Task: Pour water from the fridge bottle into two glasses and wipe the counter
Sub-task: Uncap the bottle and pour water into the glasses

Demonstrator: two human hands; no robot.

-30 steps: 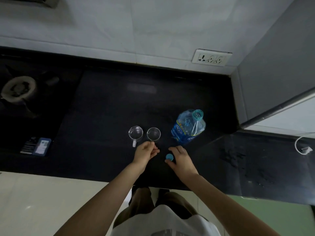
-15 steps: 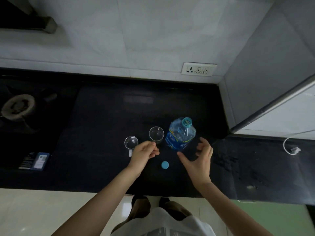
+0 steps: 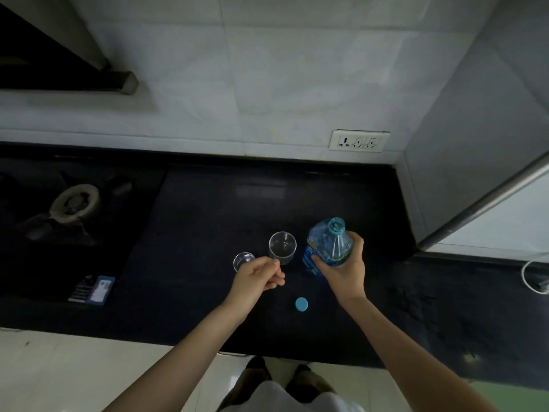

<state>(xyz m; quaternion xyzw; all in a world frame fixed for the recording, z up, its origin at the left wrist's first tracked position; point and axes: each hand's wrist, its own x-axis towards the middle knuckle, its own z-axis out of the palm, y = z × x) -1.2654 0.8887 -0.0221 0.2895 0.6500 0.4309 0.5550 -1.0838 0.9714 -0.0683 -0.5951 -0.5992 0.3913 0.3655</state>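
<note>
On the black counter (image 3: 208,221) stands an uncapped clear water bottle (image 3: 328,243) with a blue label. My right hand (image 3: 344,269) grips it around the body from the near right side. Its blue cap (image 3: 301,304) lies on the counter in front of the bottle. Two empty glasses stand left of the bottle: a larger one (image 3: 282,246) and a smaller one (image 3: 243,260). My left hand (image 3: 257,278) sits just in front of them with loosely curled fingers. Its index fingertip reaches the foot of the larger glass and it holds nothing.
A gas stove burner (image 3: 74,203) is at the left of the counter, with a small blue-and-white packet (image 3: 95,289) near the front edge. A wall socket (image 3: 358,141) is behind the bottle. A grey fridge side (image 3: 475,144) stands at the right, beside a white cable (image 3: 531,275).
My right hand left the blue cap on the counter, moved to the bottle and closed around it. The left hand stayed by the glasses. The camera view shifted.
</note>
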